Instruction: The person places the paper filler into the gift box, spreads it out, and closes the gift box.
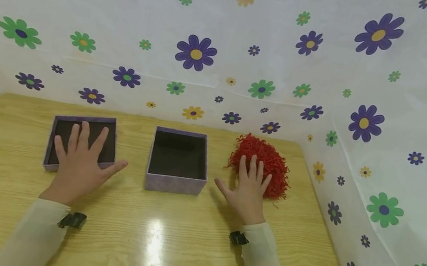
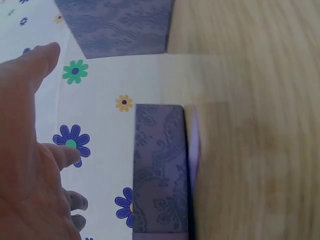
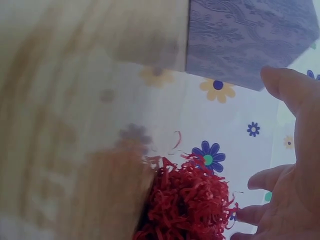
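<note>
My left hand (image 1: 78,169) spreads its fingers over a shallow purple box lid (image 1: 113,143), which lies with its dark inside facing up. In the left wrist view the lid's patterned side (image 2: 160,170) stands apart from the fingers. Holding nothing, my right hand (image 1: 245,197) is spread at the near edge of a heap of red shredded paper (image 1: 270,161). Between the hands sits a deeper purple box (image 1: 175,185), open at the top, with a dark interior. In the right wrist view the thumb overlaps the corner of this box (image 3: 250,40).
The wooden table (image 1: 115,239) ends at the back against a white cloth (image 1: 153,10) printed with flowers. A similar flowered cloth (image 1: 412,185) hangs along the right side. Each wrist wears a black band (image 1: 72,220). A strip of light glares off the table between the forearms.
</note>
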### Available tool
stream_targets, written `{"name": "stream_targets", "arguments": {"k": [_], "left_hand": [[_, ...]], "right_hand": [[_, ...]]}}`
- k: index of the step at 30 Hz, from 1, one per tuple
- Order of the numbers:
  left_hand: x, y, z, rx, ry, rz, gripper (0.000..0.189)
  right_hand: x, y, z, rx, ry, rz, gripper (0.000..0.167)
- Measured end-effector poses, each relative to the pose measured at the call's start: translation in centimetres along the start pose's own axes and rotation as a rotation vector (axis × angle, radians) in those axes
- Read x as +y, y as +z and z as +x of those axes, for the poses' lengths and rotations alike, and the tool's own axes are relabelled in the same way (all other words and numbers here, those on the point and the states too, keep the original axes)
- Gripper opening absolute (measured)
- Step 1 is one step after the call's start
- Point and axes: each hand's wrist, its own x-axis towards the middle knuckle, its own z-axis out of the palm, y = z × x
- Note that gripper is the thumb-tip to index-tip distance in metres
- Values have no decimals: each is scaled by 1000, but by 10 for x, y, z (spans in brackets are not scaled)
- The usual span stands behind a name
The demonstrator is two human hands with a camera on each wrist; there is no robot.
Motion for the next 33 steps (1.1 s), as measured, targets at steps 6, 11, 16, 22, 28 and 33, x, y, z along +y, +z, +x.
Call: {"name": "stream_targets", "arguments": {"k": [6,11,16,22,28,33], "left_hand": [[1,-6,2,26,34,-77,101],[9,-10,2,29,39,-197,98],[18,-13,1,-9,18,-332,92],[23,-14,0,-8,32,-515,81],[26,-15,0,-51,34,-617,78],[26,-13,2,-122,35,-663,80]], "right_hand": [[-3,-6,1,32,-42,85,101],[-6,-16,3,89,-72,142,99],[-1,-25,4,81,-58,200,94],[13,-36,5,83,-74,239,85],[26,-48,8,78,-119,253,80],[36,-56,11,72,-132,225,80]]}}
